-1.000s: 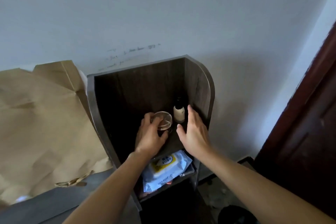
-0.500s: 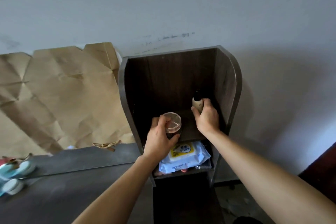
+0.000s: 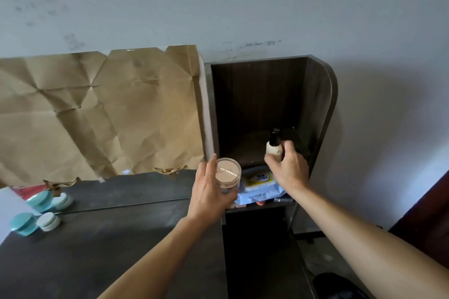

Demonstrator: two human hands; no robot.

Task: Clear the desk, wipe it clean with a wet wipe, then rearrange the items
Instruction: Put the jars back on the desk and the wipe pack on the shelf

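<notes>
Fingers [image 3: 210,167] of the left hand [image 3: 209,193] wrap a clear round plastic jar with a pale lid [image 3: 228,172]. Fingers [image 3: 289,147] of the right hand [image 3: 290,170] pinch a small cream bottle with a black cap [image 3: 274,149].

Behind everything stands a white wall with faint scribbles [image 3: 243,7]. A creased sheet of brown kraft paper [image 3: 97,109] leans against it, its right edge just beside the shelf unit. The dark grey counter [image 3: 97,255] runs from the left of the view to a right edge that meets the dark wooden shelf unit with a rounded side panel [image 3: 325,109]. A broad stretch of counter top lies between the left hand and the jars at the far left.

A white and blue wet wipe packet with a yellow label [image 3: 258,183] lies flat in the unit's lower compartment, under the right hand.

The plastic jar is held upright above the counter's right edge, in front of the unit's left wall. Its lid faces up and slightly toward the camera.

The cream bottle stands upright in the upper compartment, cap pointing up, near the right side panel. The hand hides its base, so contact with the shelf cannot be told.

At the far left sit a teal round jar [image 3: 23,224] and a white round jar [image 3: 49,221], touching.
</notes>
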